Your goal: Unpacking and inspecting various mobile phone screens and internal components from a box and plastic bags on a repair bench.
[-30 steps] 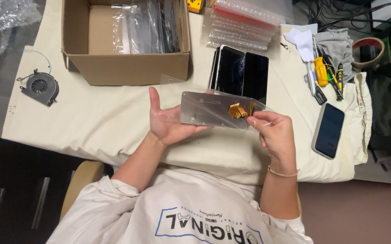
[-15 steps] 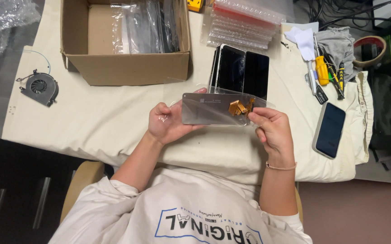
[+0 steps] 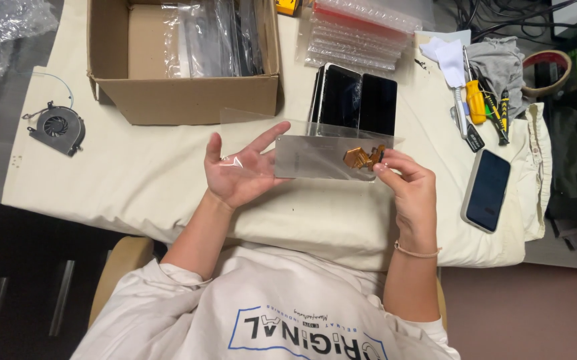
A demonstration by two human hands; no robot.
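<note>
Panel (image 3: 322, 157), grey, orange flex cable (image 3: 363, 159): your right hand (image 3: 410, 190) is pinching it; your left hand (image 3: 240, 175), fingers spread, is peeling clear film (image 3: 262, 130) off.

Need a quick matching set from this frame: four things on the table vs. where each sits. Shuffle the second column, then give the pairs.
Things:
1. fan
2. cardboard box
3. phone
4. yellow screwdriver

Places:
A. far right, beside the tools, screen up
B. far left edge of the cloth
C. upper right, among the tools by a grey cloth
D. top left of centre, holding clear bags

Pairs: 1-B, 2-D, 3-A, 4-C
</note>
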